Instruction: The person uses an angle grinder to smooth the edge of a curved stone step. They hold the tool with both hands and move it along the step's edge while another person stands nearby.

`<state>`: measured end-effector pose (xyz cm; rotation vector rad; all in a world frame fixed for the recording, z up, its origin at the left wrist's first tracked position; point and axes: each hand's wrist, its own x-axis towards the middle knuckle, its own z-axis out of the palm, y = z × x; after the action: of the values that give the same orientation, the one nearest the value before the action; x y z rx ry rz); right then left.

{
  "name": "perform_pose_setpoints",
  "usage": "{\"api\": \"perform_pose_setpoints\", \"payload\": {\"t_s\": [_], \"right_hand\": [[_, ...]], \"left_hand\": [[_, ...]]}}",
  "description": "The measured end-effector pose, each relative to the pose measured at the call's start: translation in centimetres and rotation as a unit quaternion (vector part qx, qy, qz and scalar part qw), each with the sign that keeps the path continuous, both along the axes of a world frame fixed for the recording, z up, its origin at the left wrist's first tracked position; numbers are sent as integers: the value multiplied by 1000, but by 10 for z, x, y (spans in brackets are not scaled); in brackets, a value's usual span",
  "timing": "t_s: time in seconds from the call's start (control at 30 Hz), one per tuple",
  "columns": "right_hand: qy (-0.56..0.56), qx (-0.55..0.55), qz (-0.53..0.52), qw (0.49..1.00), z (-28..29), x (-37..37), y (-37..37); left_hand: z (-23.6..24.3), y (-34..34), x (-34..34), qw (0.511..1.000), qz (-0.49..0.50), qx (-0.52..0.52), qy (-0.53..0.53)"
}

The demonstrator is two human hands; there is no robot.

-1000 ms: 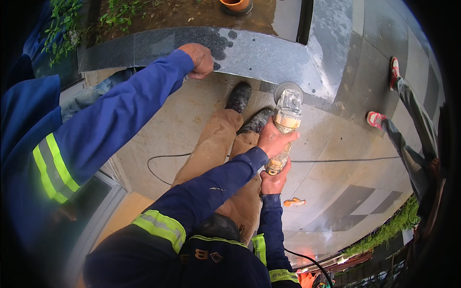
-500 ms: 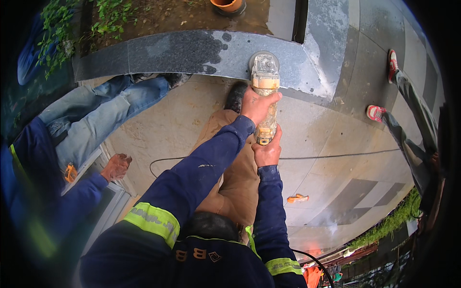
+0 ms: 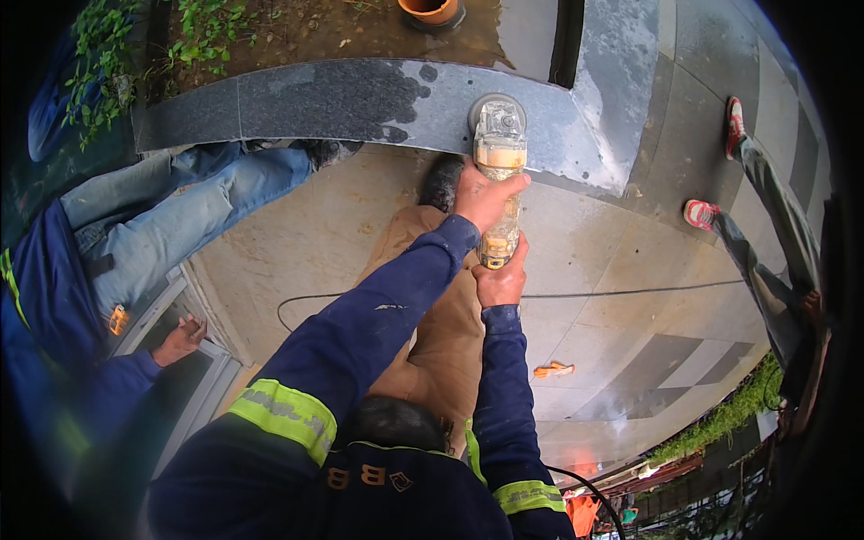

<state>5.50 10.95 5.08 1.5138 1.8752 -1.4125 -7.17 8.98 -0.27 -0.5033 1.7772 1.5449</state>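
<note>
A dusty, yellow-and-grey angle grinder [image 3: 500,142] is in both my hands. My left hand [image 3: 481,196] wraps round the middle of its body, thumb across the top. Behind it, my right hand [image 3: 501,281] grips the rear end. The grinder's head and round disc lie over the front edge of a grey stone ledge [image 3: 315,103], on its paler, dusty stretch. The disc's underside is hidden, so I cannot tell whether it touches the stone. Dark wet patches mark the ledge to the left of the disc.
A co-worker in jeans [image 3: 198,211] is at the left, one hand [image 3: 180,340] near a metal frame [image 3: 202,382]. Another person's red shoes [image 3: 702,213] are at the right. A black cable [image 3: 621,292] crosses the tiles; an orange-white glove [image 3: 553,370] lies there. Beyond the ledge stands an orange pipe [image 3: 430,9].
The co-worker's hand at the left has drawn back, left and slightly down. My hands and the grinder stay nearly in place on the ledge.
</note>
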Motion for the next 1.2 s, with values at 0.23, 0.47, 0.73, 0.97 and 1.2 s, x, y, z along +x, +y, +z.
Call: {"api": "perform_pose_setpoints", "payload": {"t_s": [0.23, 0.47, 0.73, 0.97, 1.2], "right_hand": [[15, 33, 20, 999, -10, 19, -9], [-10, 14, -6, 1000, -8, 6, -4], [-4, 31, 8, 999, -14, 11, -9], [-3, 25, 5, 1000, -10, 14, -10], [14, 24, -6, 1000, -9, 12, -12]], "left_hand": [[5, -5, 8, 1000, -11, -11, 14], [5, 1, 3, 999, -24, -43, 14], [3, -6, 3, 1000, -22, -15, 12], [7, -6, 6, 998, -36, -45, 22], [9, -5, 5, 997, -37, -66, 9]]}}
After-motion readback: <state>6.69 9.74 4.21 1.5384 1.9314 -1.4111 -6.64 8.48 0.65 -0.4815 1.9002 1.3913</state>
